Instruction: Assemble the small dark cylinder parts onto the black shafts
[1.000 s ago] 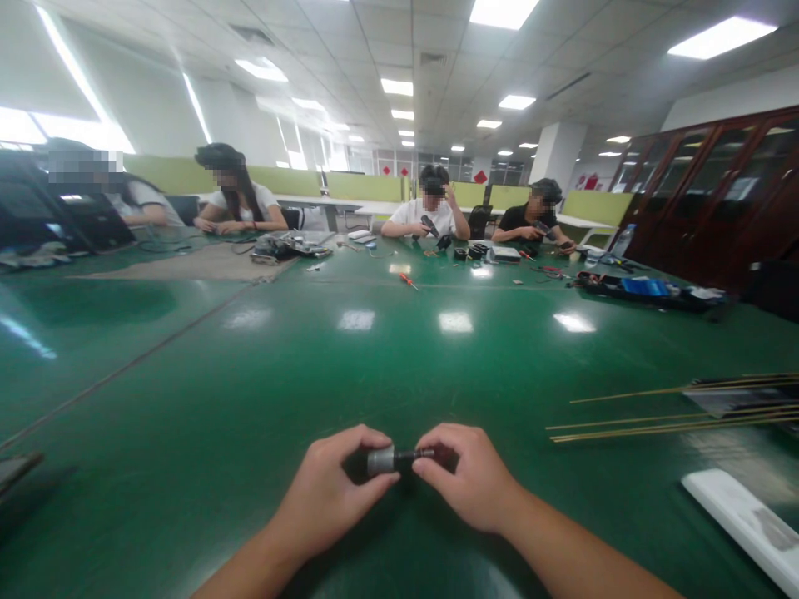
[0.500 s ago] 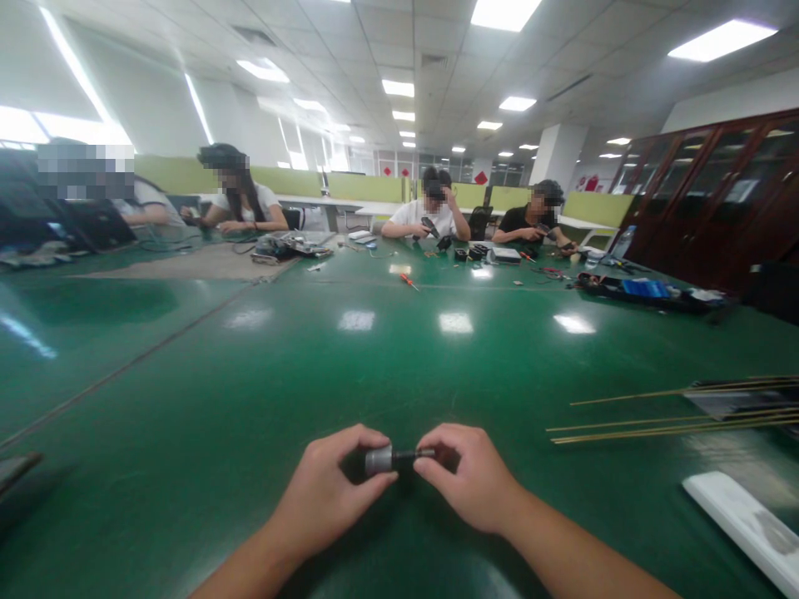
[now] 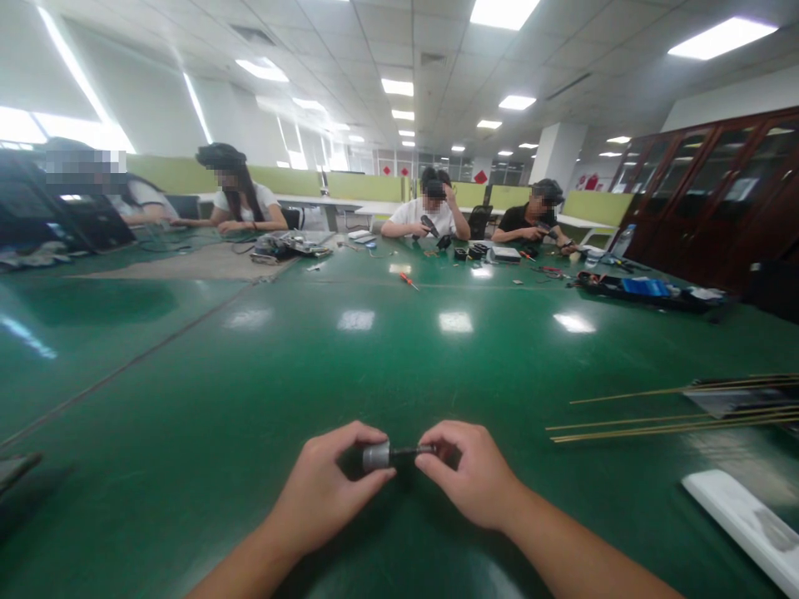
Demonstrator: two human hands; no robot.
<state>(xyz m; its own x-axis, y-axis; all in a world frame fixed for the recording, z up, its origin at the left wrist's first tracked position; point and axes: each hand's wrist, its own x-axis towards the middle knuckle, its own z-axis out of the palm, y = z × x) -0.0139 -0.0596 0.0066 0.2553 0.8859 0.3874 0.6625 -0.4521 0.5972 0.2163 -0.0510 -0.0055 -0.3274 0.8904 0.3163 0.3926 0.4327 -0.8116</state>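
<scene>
As the left hand (image 3: 325,478) is moving slightly leftward from its earlier position, a grey cylinder (image 3: 376,456) is following, suggesting fine adjustment. At the frame's lower centre, this hand's part-open grip is holding the cylinder between thumb and fingers. A thin dark shaft (image 3: 404,452) is extending rightward; the right hand (image 3: 478,476) is pinching its end in a nearly closed grip.

Bare forearms, left (image 3: 246,561) and right (image 3: 580,545), enter from the lower edge and slant inward. The left hand (image 3: 328,478) and right hand (image 3: 478,474) face each other, near but apart. In each, the thumb lies on the near side and the index finger arches beyond it, forming a pinching grip. The remaining fingers are largely hidden. Both wrists appear nearly straight.
</scene>
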